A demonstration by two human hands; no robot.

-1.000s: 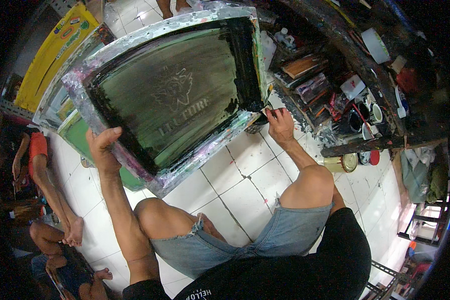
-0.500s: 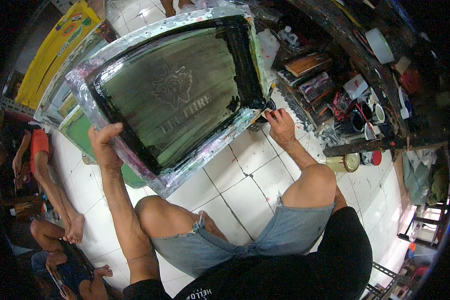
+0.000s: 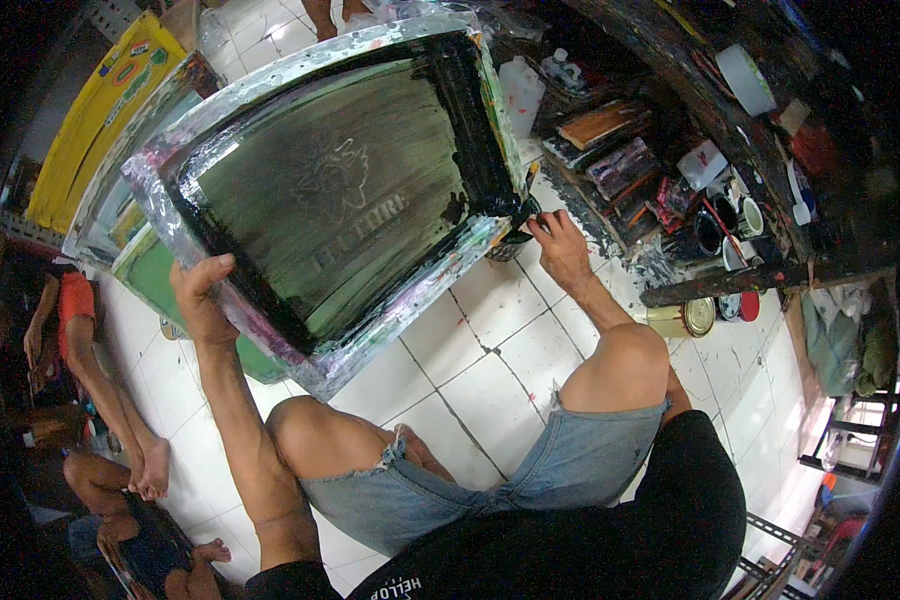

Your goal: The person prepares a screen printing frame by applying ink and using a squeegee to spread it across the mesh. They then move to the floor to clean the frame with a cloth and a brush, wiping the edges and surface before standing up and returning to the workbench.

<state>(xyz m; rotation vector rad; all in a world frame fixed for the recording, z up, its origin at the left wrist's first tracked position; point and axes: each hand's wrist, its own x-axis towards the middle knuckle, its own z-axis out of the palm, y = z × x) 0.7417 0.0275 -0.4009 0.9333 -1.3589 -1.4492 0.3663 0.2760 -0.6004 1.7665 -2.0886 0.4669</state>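
Observation:
A screen printing frame (image 3: 355, 335) is held tilted in front of me, its mesh dark and wet-looking with a pale printed design. My left hand (image 3: 206, 300) is closed round its lower left edge, thumb on top. By the lower right corner of the frame, my right hand (image 3: 562, 250) has its fingertips pinched together. They meet a dark, glossy piece (image 3: 523, 222) at that corner; its kind I cannot make out.
More frames, one green (image 3: 150, 268) and one yellow (image 3: 100, 120), lean at the left. Paint-stained squeegees (image 3: 620, 172) and pots (image 3: 752, 218) crowd a low shelf at right. Tins (image 3: 692, 316) stand below it. Other people's bare legs (image 3: 120, 405) show at left.
The frame has shifted slightly left. More of the dark piece shows between the frame's corner and my right fingertips. The whole view has moved a little too.

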